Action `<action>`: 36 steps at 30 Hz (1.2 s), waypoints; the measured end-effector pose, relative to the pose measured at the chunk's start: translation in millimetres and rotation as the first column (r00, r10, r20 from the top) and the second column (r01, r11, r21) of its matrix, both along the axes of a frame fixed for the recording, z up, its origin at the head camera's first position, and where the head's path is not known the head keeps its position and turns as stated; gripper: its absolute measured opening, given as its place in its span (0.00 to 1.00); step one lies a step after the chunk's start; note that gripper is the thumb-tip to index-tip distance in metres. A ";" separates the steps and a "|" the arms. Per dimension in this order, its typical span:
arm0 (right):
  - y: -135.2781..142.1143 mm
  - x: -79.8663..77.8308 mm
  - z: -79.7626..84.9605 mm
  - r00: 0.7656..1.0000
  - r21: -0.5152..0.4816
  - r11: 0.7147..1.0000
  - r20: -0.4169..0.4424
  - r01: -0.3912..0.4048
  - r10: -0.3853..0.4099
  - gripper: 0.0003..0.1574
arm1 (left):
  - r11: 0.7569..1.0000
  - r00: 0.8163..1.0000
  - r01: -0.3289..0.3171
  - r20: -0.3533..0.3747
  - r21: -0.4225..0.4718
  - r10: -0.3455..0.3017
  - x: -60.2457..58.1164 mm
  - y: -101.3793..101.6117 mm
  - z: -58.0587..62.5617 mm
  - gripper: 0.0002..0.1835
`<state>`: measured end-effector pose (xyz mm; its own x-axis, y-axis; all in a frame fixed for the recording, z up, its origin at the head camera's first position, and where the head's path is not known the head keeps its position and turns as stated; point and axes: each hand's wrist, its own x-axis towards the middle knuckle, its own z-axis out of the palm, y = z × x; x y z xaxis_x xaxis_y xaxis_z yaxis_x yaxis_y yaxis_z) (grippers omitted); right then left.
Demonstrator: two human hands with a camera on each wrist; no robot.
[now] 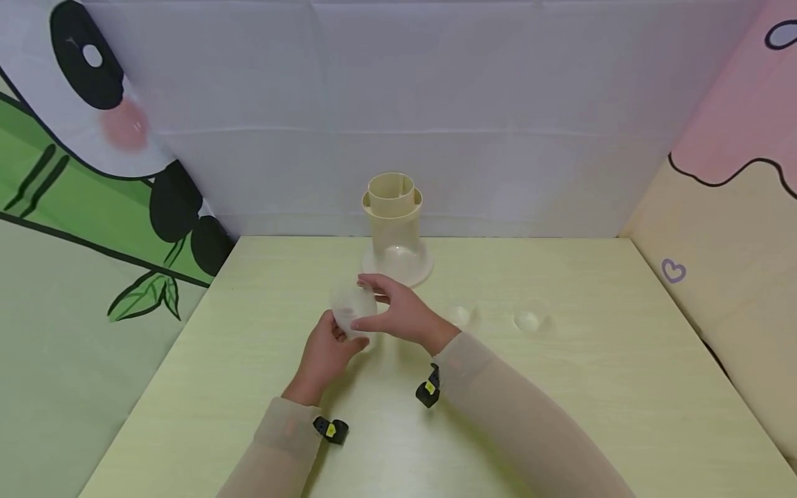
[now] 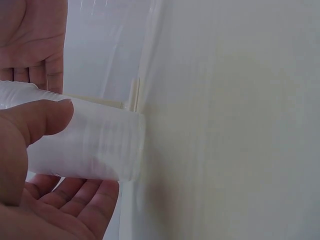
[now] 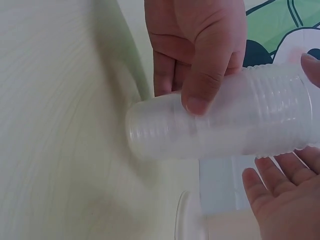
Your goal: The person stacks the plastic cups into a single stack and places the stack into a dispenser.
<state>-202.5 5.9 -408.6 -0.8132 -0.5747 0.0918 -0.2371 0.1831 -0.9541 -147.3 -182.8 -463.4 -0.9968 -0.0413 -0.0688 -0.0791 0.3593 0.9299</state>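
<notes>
L hand [image 1: 326,356] gripping cups [image 3: 240,120] low | R hand [image 1: 401,311] pinching them near top | cups: stacked, over table [image 1: 654,387], nearer than stand [image 1: 396,232] | risk: stack may slip apart or dent if squeezed unevenly

Your translucent-white, ribbed stack of plastic cups [image 3: 230,122]: nearer you than the cream plastic cylinder [image 1: 396,228]. Your fabric sleeves [image 1: 529,415]: plain beige. Tabletop [image 1: 623,360]: pale yellow, faintly grained.

There is room to pass over the table [image 1: 647,394] at the frame's lower right and between the left sleeve [image 1: 274,446] and right sleeve [image 1: 529,415]. The cup stack [image 1: 352,306] blocks the centre, a holder [image 1: 396,228] the upper centre, two clear cups [image 1: 526,320] the middle right.
</notes>
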 end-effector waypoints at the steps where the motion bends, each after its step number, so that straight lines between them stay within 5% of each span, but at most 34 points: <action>1: 0.9 0.5 -0.1 1.000 0.004 1.000 -0.005 0.000 0.000 0.53 | 1.000 1.000 0.001 0.001 -0.001 -0.001 0.1 0.2 0.2 0.38; 16: 13.0 6.0 4.9 0.998 0.008 1.000 -0.058 0.006 -0.005 0.54 | 1.000 0.999 -0.020 0.036 -0.002 0.020 0.5 -0.4 0.8 0.40; 36: 56.5 22.2 35.1 0.993 -0.096 0.995 -0.107 0.029 -0.040 0.53 | 1.000 0.999 -0.022 0.022 -0.020 0.023 1.4 -1.2 3.8 0.40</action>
<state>-180.3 62.4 -373.6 -0.8146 -0.5311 0.2332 -0.3356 0.1037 -0.9363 -145.9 -184.0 -459.6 -0.9938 -0.0654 -0.0898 -0.1079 0.3755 0.9205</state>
